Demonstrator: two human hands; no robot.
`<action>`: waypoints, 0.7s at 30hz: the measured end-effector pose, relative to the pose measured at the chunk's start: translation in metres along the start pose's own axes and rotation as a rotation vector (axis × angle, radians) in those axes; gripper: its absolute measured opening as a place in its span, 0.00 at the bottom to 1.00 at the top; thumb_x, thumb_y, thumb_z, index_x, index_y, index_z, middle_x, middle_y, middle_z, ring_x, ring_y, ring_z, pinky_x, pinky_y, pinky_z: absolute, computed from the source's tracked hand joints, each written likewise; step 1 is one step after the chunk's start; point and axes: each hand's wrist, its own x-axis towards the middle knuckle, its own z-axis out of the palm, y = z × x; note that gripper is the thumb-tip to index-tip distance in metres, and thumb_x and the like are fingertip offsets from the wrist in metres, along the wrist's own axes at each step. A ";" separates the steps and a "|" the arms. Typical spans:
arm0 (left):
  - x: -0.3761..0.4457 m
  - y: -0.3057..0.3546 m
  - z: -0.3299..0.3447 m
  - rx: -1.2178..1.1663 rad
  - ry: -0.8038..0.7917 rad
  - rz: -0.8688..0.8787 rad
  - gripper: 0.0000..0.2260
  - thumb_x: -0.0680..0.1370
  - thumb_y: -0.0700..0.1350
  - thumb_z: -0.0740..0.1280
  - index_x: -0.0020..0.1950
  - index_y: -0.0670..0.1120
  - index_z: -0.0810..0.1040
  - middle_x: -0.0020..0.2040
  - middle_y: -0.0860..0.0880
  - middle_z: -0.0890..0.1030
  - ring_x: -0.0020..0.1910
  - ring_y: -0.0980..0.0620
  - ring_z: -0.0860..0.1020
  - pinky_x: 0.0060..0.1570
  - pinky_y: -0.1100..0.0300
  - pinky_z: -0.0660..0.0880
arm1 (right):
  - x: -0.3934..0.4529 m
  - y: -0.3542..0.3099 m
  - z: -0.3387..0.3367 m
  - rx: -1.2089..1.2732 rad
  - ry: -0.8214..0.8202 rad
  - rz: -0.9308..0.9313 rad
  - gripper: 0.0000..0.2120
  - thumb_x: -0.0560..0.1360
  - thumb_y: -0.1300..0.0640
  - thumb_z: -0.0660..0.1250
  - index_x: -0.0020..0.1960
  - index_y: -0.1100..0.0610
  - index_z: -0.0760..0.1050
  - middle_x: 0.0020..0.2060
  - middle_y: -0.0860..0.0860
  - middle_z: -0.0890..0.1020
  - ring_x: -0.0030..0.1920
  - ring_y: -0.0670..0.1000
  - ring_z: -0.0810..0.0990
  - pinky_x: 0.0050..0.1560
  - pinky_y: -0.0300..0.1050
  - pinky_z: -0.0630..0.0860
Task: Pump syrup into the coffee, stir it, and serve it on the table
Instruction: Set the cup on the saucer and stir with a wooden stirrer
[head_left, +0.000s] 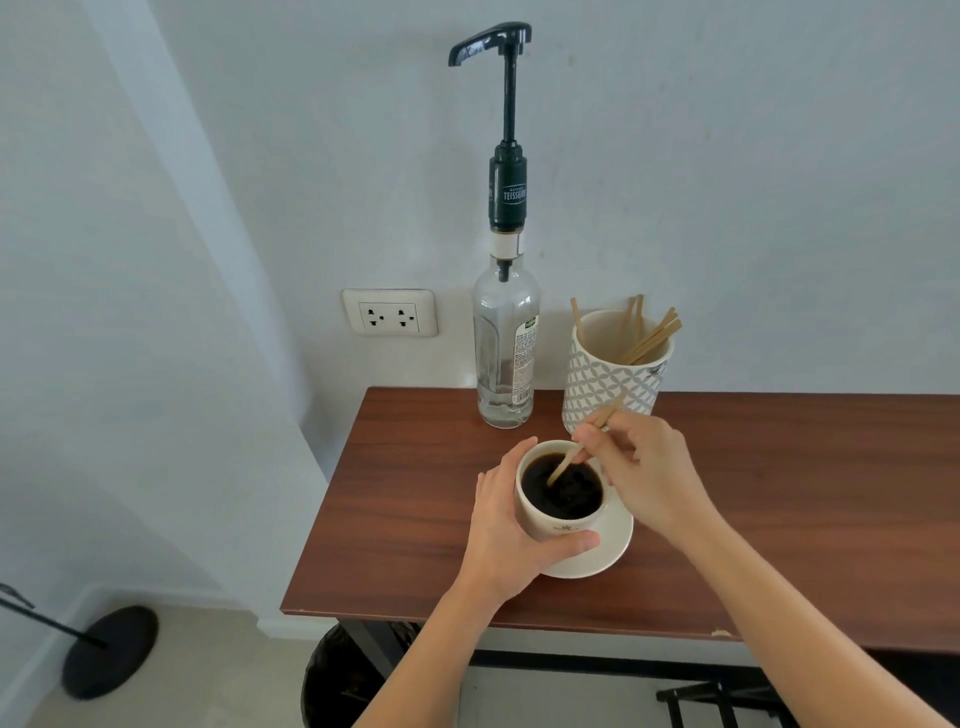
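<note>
A cream cup (545, 522) full of black coffee (563, 491) stands on a cream saucer (615, 545) near the left end of the wooden table (415, 519). My left hand (501, 525) wraps around the cup's left side. My right hand (644, 467) pinches a wooden stir stick (563, 465) whose lower end dips into the coffee. Behind the cup, against the wall, stands a clear syrup bottle (504, 353) with a tall black pump (491, 44), its spout pointing left.
A patterned holder (608, 384) with several wooden stir sticks stands right of the bottle. A wall socket (389, 312) sits left of it. Below the table's front edge there is a black bin (343, 680); a black stand base (109, 652) rests on the floor at left.
</note>
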 end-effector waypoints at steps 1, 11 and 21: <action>0.000 0.000 0.000 0.002 0.000 0.004 0.44 0.59 0.62 0.82 0.70 0.71 0.63 0.66 0.68 0.74 0.68 0.65 0.68 0.70 0.49 0.69 | 0.003 0.001 0.000 -0.009 0.038 0.000 0.08 0.79 0.54 0.68 0.42 0.53 0.82 0.32 0.46 0.86 0.36 0.37 0.83 0.39 0.27 0.73; 0.001 0.005 -0.001 -0.014 -0.035 -0.025 0.44 0.60 0.61 0.82 0.70 0.72 0.60 0.66 0.69 0.74 0.68 0.72 0.67 0.74 0.34 0.61 | -0.008 0.008 -0.007 -0.003 -0.007 0.009 0.10 0.79 0.54 0.67 0.40 0.50 0.81 0.32 0.44 0.86 0.31 0.37 0.80 0.37 0.29 0.72; 0.000 0.005 -0.001 -0.011 -0.042 -0.031 0.44 0.61 0.61 0.82 0.70 0.73 0.60 0.67 0.68 0.74 0.69 0.69 0.68 0.74 0.33 0.58 | -0.008 0.014 -0.015 -0.035 -0.028 0.002 0.10 0.79 0.53 0.67 0.39 0.48 0.81 0.33 0.42 0.86 0.33 0.37 0.81 0.35 0.28 0.71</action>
